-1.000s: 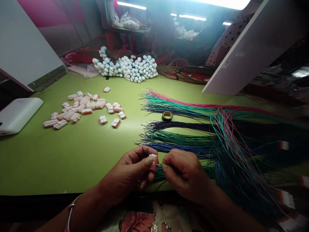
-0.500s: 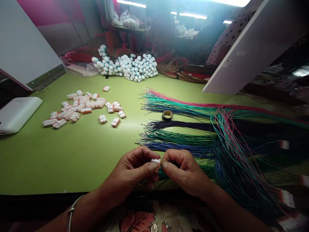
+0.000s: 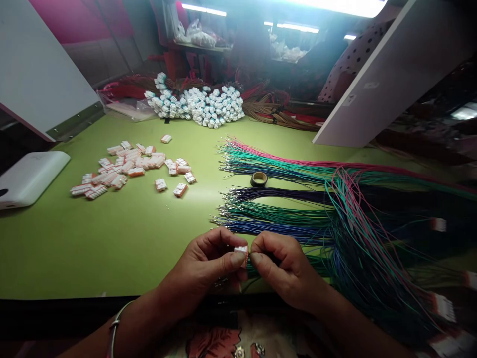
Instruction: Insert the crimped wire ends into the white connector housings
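My left hand (image 3: pixel 208 266) pinches a small white and orange connector housing (image 3: pixel 242 251) between thumb and fingers near the table's front edge. Right beside it, my right hand (image 3: pixel 285 271) is closed in a pinch on a green wire (image 3: pixel 316 263), its fingertips touching the connector. The wire's end is hidden by the fingers. Bundles of loose wires (image 3: pixel 283 219) in green, blue, purple and pink fan out just beyond and to the right of my hands.
Loose white and orange connectors (image 3: pixel 126 169) lie scattered at the left on the green table (image 3: pixel 112 238). A tape roll (image 3: pixel 258 179) sits among the wires. Finished white connector bundles (image 3: pixel 197 104) pile at the back. A white device (image 3: pixel 30 176) rests far left.
The connector has turned from upright to lying flat in my left fingers, and both hands have closed together so the right fingertips meet it.
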Demonstrator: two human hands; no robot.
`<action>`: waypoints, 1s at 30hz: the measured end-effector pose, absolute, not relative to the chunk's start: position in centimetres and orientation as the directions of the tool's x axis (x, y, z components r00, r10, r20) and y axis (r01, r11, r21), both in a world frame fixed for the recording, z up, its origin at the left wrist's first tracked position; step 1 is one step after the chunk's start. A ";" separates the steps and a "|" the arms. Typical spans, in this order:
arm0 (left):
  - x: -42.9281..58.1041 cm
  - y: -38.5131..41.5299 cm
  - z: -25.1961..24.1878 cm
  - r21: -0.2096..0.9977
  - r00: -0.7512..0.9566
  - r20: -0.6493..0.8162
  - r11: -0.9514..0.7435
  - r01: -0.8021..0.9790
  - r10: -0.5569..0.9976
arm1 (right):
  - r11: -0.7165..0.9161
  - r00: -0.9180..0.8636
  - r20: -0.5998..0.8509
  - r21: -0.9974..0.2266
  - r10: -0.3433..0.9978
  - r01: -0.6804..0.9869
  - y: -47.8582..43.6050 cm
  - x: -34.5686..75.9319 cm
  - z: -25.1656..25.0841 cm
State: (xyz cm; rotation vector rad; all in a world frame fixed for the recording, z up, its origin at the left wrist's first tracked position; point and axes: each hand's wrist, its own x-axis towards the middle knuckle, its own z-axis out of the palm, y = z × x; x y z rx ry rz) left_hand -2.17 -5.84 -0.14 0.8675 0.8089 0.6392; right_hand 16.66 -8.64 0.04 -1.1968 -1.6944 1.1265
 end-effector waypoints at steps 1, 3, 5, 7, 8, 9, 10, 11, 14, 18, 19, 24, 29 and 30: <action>-2.2 -5.9 -0.1 0.853 0.551 -0.345 0.499 -0.154 0.760 | 0.167 -0.275 0.089 -0.946 0.957 0.277 -8.6 16.6 0.0; -2.1 -5.8 -0.1 0.854 0.557 -0.336 0.495 -0.159 0.759 | 0.165 -0.269 0.088 -0.946 0.959 0.279 -8.6 16.5 0.0; -2.1 -5.8 -0.2 0.842 0.552 -0.335 0.505 -0.188 0.764 | 0.164 -0.255 0.088 -0.941 0.963 0.296 -8.6 16.5 0.0; -2.1 -5.7 -0.3 0.827 0.545 -0.337 0.519 -0.218 0.767 | 0.171 -0.250 0.092 -0.934 0.964 0.314 -8.6 16.6 0.0; -2.1 -5.7 -0.3 0.820 0.545 -0.342 0.526 -0.225 0.766 | 0.182 -0.251 0.101 -0.928 0.963 0.324 -8.7 16.7 0.0; -2.1 -5.6 -0.4 0.816 0.544 -0.346 0.531 -0.228 0.764 | 0.197 -0.250 0.115 -0.922 0.961 0.333 -8.7 16.7 0.0; -2.0 -5.6 -0.4 0.814 0.542 -0.349 0.534 -0.229 0.764 | 0.216 -0.248 0.134 -0.915 0.960 0.340 -8.8 16.6 -0.1; -2.0 -5.6 -0.4 0.812 0.540 -0.353 0.537 -0.228 0.764 | 0.235 -0.242 0.155 -0.909 0.958 0.345 -8.9 16.6 -0.2; -1.9 -5.7 -0.3 0.815 0.536 -0.356 0.535 -0.222 0.765 | 0.273 -0.236 0.197 -0.896 0.951 0.350 -9.1 16.3 -0.4; -1.9 -5.7 -0.4 0.801 0.541 -0.365 0.552 -0.233 0.757 | 0.280 -0.239 0.201 -0.888 0.950 0.364 -9.0 16.1 -0.6; -1.9 -5.7 -0.4 0.789 0.540 -0.373 0.564 -0.243 0.754 | 0.272 -0.233 0.195 -0.889 0.953 0.368 -9.0 16.0 -0.6; -2.0 -5.5 0.6 0.805 0.532 -0.365 0.546 -0.233 0.764 | 0.283 -0.186 0.224 -0.868 0.957 0.409 -8.7 16.2 0.3; -1.3 -4.7 3.7 0.920 0.546 -0.216 0.356 -0.163 0.809 | 0.314 -0.176 0.260 -0.804 0.949 0.504 -8.8 17.4 3.4; -1.0 -4.4 4.1 0.921 0.551 -0.202 0.349 -0.175 0.809 | 0.306 -0.184 0.244 -0.786 0.952 0.538 -8.8 17.9 4.1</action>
